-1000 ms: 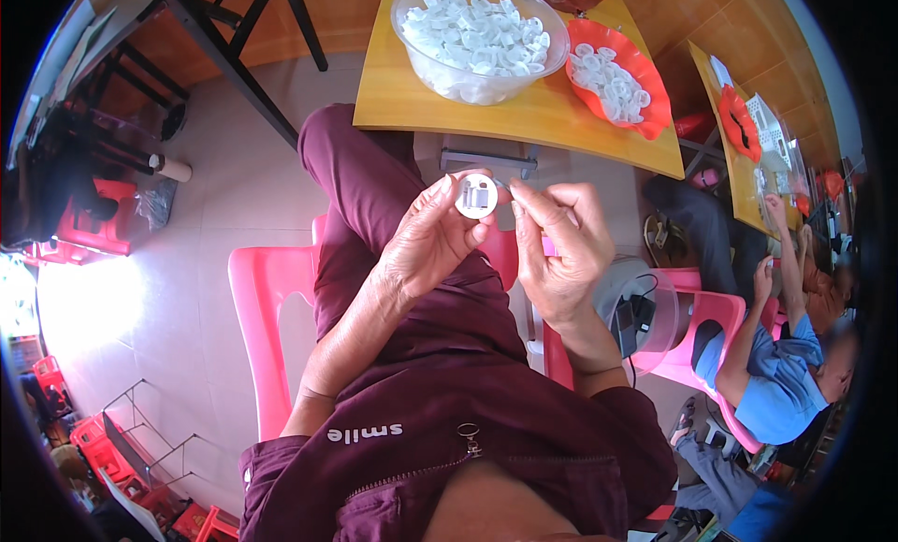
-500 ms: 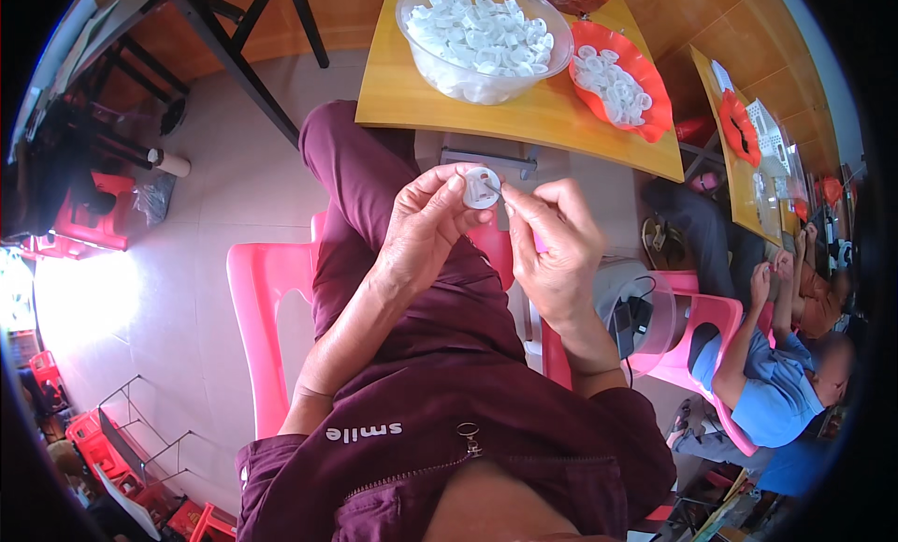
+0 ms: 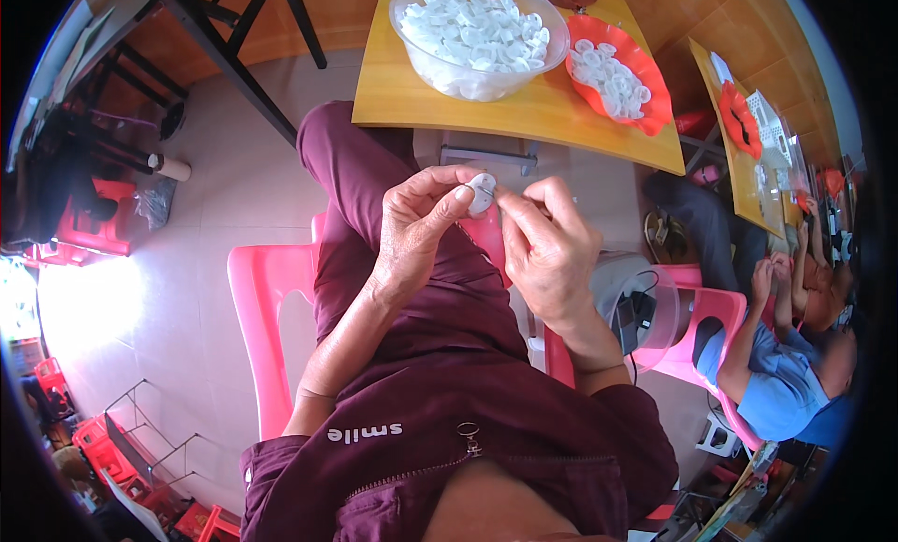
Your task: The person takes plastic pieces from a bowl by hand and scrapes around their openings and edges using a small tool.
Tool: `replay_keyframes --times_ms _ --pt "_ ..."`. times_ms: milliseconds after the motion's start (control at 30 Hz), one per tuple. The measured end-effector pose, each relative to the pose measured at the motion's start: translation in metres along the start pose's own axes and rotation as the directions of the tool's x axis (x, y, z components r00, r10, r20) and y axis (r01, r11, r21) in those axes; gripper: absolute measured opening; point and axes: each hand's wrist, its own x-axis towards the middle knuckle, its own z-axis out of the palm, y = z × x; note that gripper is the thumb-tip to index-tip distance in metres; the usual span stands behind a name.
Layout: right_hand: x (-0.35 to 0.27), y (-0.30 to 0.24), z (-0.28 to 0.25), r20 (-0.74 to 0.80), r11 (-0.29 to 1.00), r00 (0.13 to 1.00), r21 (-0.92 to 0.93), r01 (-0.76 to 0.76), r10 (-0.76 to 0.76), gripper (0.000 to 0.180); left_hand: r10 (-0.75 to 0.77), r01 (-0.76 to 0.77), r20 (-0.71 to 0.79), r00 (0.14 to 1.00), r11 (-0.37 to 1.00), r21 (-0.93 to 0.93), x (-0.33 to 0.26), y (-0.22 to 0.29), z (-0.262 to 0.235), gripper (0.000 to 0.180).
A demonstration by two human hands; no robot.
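Between the thumb and fingers of my left hand (image 3: 418, 215) is a small round white plastic piece (image 3: 481, 193), held above my lap with its face tilted. My right hand (image 3: 554, 247) is closed in a pinch at the right edge of this piece. A thin dark sliver shows at its fingertips against the white face; its kind is too small to make out. Past my hands, a clear plastic bowl (image 3: 472, 82) heaped with white plastic parts (image 3: 477, 28) stands on the wooden table (image 3: 393, 102). Beside it a red wavy-rimmed dish (image 3: 656, 112) holds more round white pieces (image 3: 613, 79).
A pink plastic chair (image 3: 245, 299) is under me. To my right are a clear round tub (image 3: 662, 308) with a black adapter (image 3: 636, 313), and a person in a blue shirt (image 3: 781, 378) on another pink chair. A second table (image 3: 739, 168) stands at far right.
The white piece has turned in my left fingers, its face now more tilted and narrower. My right fingertips have shifted slightly left, closer against its edge. The bowl and dish stay put.
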Motion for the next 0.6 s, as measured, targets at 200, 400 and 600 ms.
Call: replay_keyframes --times_ms 200,400,600 --pt "0.0 0.0 0.004 0.011 0.999 0.999 0.017 -0.036 0.036 0.025 0.011 -0.01 -0.012 1.0 0.999 0.03 0.001 0.001 0.0 0.02" --pt "0.0 0.003 0.007 0.045 0.996 0.995 -0.044 -0.083 0.085 0.021 0.113 -0.096 -0.045 0.993 0.952 0.29 0.001 0.0 0.008 0.018" --pt "0.004 0.006 -0.003 0.046 0.987 0.99 0.08 -0.137 0.133 0.017 -0.116 0.111 -0.083 0.99 0.991 -0.07 0.003 0.0 -0.01 0.022"
